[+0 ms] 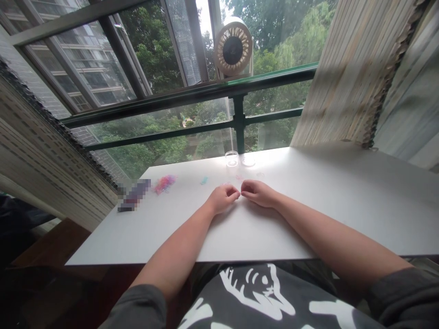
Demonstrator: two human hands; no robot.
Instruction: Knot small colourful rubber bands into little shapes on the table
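Observation:
My left hand (224, 198) and my right hand (258, 193) meet above the middle of the white table (164, 237), fingertips almost touching. Thumb and fingers are pinched together on both hands. Anything between them is too small to make out. Just beyond the hands lie a few small pale pink pieces (239, 177). A small turquoise piece (204, 181) rests to the left of them. Farther left is a loose pile of small pink, red and purple pieces (165, 183).
A transparent round container (232, 159) stands at the table's back edge, with a flat transparent round piece (248, 161) beside it. A blurred-out dark object (135, 195) lies at the left edge. Behind stand a green railing (239, 121), a round fan (233, 49) and curtains (346, 73).

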